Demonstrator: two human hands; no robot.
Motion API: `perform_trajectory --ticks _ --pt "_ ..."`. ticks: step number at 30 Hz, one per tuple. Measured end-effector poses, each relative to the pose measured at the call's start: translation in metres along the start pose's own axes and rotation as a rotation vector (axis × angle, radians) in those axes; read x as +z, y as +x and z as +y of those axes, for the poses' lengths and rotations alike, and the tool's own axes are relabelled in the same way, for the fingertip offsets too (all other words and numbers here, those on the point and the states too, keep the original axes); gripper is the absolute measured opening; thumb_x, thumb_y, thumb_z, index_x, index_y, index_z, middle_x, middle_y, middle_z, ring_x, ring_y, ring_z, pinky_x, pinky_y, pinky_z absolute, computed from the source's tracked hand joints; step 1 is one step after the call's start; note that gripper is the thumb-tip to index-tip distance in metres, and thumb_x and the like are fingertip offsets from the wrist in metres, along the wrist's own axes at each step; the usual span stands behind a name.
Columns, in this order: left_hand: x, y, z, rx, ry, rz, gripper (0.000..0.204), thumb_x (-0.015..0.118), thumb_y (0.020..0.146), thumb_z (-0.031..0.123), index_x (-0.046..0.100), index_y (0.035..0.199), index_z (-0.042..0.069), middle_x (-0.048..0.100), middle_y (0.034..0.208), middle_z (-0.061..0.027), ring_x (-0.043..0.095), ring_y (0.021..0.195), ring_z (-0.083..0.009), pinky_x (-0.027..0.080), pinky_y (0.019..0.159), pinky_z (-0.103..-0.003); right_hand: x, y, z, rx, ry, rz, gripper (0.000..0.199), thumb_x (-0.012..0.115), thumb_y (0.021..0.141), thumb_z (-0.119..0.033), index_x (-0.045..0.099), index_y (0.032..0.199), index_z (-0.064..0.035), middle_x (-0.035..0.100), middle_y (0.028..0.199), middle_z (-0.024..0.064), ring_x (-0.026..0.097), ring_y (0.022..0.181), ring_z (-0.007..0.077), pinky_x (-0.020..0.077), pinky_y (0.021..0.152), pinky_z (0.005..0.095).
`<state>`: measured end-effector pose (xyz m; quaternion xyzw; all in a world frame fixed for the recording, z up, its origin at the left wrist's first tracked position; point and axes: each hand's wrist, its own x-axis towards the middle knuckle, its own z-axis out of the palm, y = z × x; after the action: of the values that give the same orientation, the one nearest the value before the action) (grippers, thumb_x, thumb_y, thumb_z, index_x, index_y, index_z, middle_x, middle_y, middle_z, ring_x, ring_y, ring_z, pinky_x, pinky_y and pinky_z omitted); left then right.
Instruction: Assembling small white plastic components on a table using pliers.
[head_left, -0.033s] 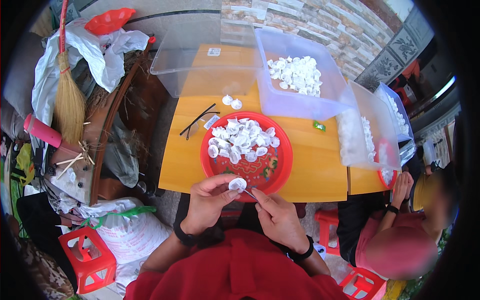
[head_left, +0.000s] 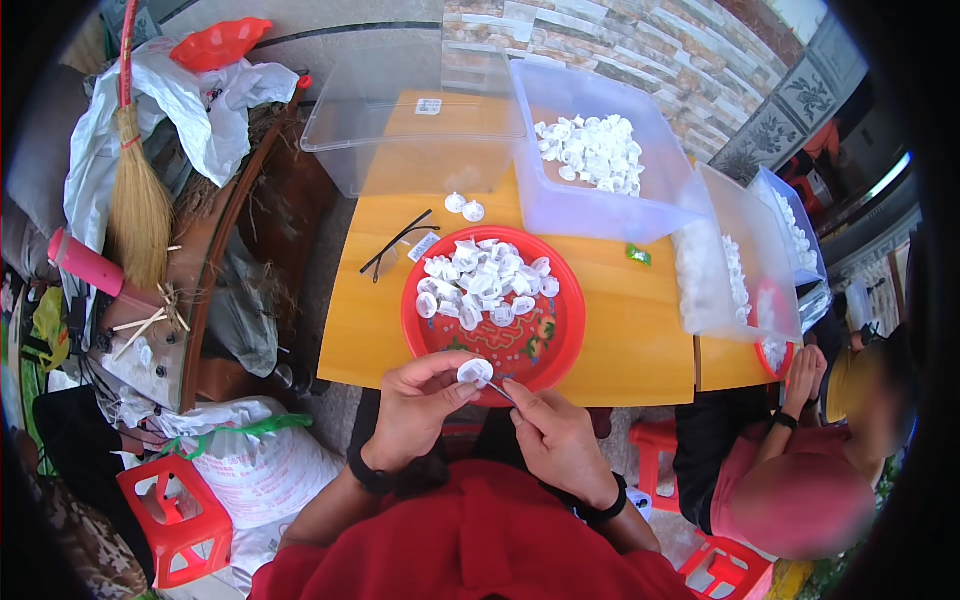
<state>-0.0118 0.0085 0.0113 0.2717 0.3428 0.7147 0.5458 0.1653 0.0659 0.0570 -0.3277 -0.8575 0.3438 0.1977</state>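
Observation:
My left hand [head_left: 412,412] pinches a small white round plastic part [head_left: 475,373] between thumb and fingers, its cupped face turned up. In my right hand [head_left: 560,440] is a slim dark tool [head_left: 500,390], its tip meeting the white part's right edge. Fingers hide most of the tool, so its exact kind does not show. Both hands are over the near rim of a red round tray [head_left: 577,310] with a printed pattern. A heap of similar white plastic parts [head_left: 485,275] fills the tray's far half.
Behind the tray stand a clear plastic bin [head_left: 400,150] and a bluish bin [head_left: 600,215] holding many white parts. Glasses [head_left: 395,245], two loose white parts [head_left: 464,206] and a green packet [head_left: 638,253] lie on the wooden table [head_left: 630,330]. A person [head_left: 770,460] sits at the right.

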Motion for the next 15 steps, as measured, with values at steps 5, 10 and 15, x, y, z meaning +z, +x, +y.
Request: perform_trajectory --ticks 5,10,15 --pt "-0.0005 -0.0016 0.0000 0.002 0.017 0.018 0.032 0.059 0.080 -0.010 0.057 0.111 -0.003 0.061 0.104 -0.0118 0.060 0.095 -0.0175 0.053 0.081 -0.030 0.0012 0.0004 -0.0014 -0.015 -0.031 0.015 0.037 0.058 0.079 -0.001 0.057 0.116 -0.0071 0.058 0.075 0.0135 0.058 0.064 0.0283 0.0463 0.059 0.0339" --pt "-0.0005 -0.0024 -0.0020 0.009 -0.014 0.022 0.031 0.059 0.081 -0.010 0.057 0.110 -0.003 0.061 0.104 -0.0119 0.060 0.096 -0.0176 0.052 0.081 -0.029 0.0054 0.0011 0.0035 -0.096 -0.043 0.051 0.038 0.057 0.079 -0.004 0.055 0.117 -0.0047 0.054 0.068 0.0112 0.056 0.057 0.0288 0.0459 0.052 0.0386" --pt "0.0005 -0.0015 -0.0005 0.016 -0.006 0.016 0.030 0.058 0.081 -0.010 0.057 0.110 -0.003 0.062 0.104 -0.0120 0.060 0.096 -0.0177 0.052 0.082 -0.030 0.0062 0.0029 0.0024 -0.092 -0.028 0.055 0.038 0.057 0.079 -0.004 0.054 0.118 -0.0044 0.054 0.069 0.0118 0.057 0.059 0.0293 0.0461 0.053 0.0391"
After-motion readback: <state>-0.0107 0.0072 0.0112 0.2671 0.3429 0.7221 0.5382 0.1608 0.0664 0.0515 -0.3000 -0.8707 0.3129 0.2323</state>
